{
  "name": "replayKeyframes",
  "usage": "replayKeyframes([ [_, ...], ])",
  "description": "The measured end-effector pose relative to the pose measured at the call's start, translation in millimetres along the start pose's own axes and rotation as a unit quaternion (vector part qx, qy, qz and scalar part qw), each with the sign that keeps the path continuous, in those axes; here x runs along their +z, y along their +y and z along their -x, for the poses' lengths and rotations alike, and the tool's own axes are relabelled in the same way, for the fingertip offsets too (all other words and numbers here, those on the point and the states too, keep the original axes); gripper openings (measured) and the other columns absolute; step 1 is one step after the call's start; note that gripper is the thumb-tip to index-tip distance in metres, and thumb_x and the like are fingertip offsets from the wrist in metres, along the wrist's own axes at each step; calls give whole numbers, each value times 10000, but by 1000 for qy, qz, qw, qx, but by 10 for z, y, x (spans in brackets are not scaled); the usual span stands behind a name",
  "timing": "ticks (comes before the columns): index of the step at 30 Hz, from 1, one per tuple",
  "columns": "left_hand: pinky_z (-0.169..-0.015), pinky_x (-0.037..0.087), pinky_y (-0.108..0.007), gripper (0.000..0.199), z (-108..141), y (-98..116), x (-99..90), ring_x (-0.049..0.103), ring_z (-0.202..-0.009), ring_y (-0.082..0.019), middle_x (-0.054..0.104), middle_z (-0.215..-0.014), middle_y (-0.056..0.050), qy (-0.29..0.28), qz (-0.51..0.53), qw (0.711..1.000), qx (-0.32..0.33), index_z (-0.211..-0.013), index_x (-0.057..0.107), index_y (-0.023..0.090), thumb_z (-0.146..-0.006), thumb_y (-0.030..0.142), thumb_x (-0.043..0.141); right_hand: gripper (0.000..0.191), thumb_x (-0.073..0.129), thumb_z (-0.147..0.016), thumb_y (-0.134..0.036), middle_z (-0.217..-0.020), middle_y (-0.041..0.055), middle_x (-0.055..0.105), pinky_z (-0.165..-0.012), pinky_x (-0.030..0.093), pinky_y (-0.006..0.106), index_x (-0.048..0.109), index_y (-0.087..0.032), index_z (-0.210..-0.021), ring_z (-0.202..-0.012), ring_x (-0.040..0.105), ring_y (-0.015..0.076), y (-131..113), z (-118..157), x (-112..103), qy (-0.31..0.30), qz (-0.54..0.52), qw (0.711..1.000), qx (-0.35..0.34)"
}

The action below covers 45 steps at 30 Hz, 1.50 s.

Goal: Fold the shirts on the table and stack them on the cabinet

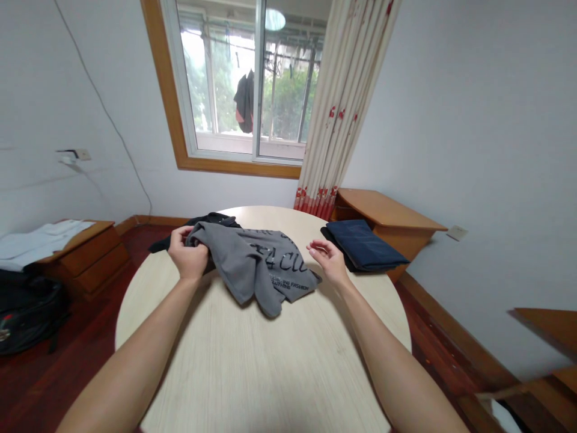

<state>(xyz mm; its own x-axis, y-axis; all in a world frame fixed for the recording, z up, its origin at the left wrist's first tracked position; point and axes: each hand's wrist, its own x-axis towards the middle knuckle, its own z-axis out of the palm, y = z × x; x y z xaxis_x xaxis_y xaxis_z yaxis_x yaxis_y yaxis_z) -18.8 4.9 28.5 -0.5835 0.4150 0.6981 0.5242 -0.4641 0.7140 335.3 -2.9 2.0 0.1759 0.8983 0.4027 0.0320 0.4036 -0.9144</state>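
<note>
Grey T-shirt (256, 264) lying rumpled toward the far edge of the round table (270, 361), printed side up. Left hand (188, 255) closed on a bunched fold at its left end; right hand (329, 260) open, fingers loosely curled, just beside its right edge. Likely light, limp, easily creased; best pinched at seams or hem corners.

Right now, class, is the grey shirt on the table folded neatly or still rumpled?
Rumpled. The grey shirt lies bunched with uneven creases; the left hand grips one edge, unlike the flat folded navy garment beside it.
</note>
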Motion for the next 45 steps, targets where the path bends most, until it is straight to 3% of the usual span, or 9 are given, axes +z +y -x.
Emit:
replayKeyframes([
  [9,-956,488,-384,416,6,-310,10,623,-1042,-249,659,-1091,-97,-136,-53,986,80,-1123,630,180,-711,159,577,641,900,-560,-365,-1178,99,683,-988,465,434,726,-205,-1156,-1072,630,288,-78,145,-86,-339,239,910,-23],
  [12,-1096,382,-479,610,37,-180,-21,531,-1259,-293,598,-1325,-120,-264,-111,943,167,-1298,576,198,-694,115,562,425,816,-644,-280,-1063,86,713,-918,487,405,752,-193,-1055,-987,645,271,-44,121,-90,-318,269,909,-21],
  [15,-1194,157,-604,762,112,-24,-48,336,-1450,-330,410,-1565,-96,-459,-151,842,240,-1411,511,273,-678,97,618,225,726,-711,-277,-907,64,731,-801,499,368,750,-179,-912,-847,647,240,-33,96,-102,-279,248,928,-2],
  [20,-1182,58,-682,662,360,117,-4,285,-1480,-364,359,-1611,-76,-633,-146,713,264,-1268,639,315,-642,157,787,348,788,-666,-428,-836,53,721,-674,504,321,718,-177,-897,-728,640,201,-94,36,-203,-175,103,979,15],
  [25,-1138,344,-524,175,375,196,45,605,-1200,-260,692,-1257,-71,-570,7,782,252,-873,697,214,-798,133,561,423,855,-563,-467,-744,14,698,-556,477,285,692,-203,-851,-591,598,160,-133,-52,-389,-77,15,996,34],
  [30,-931,514,-369,197,40,64,-13,668,-987,-222,739,-1016,-63,-274,79,957,56,-956,669,184,-855,276,527,398,796,-630,-510,-795,42,720,-652,520,333,685,-208,-865,-675,632,188,42,-215,-556,72,33,996,-29],
  [34,-986,470,-386,147,11,-171,20,636,-1053,-249,729,-1055,-77,-276,-31,960,38,-799,651,202,-815,321,567,346,724,-688,-503,-797,91,712,-692,527,377,691,-175,-793,-720,630,221,249,-268,-536,140,199,968,-60],
  [39,-857,479,-350,185,118,-334,75,641,-939,-244,721,-977,-71,-287,-104,952,-7,-851,664,207,-826,347,545,256,601,-838,-409,-856,85,706,-675,511,342,711,-178,-833,-692,608,192,3,-104,-331,82,301,936,-164],
  [45,-675,435,-243,99,-95,-417,31,536,-698,-148,604,-739,21,-86,-6,985,-152,-806,594,190,-800,285,565,240,632,-882,-404,-778,47,706,-638,493,289,733,-187,-866,-658,618,168,-421,181,-53,-167,292,925,-178],
])
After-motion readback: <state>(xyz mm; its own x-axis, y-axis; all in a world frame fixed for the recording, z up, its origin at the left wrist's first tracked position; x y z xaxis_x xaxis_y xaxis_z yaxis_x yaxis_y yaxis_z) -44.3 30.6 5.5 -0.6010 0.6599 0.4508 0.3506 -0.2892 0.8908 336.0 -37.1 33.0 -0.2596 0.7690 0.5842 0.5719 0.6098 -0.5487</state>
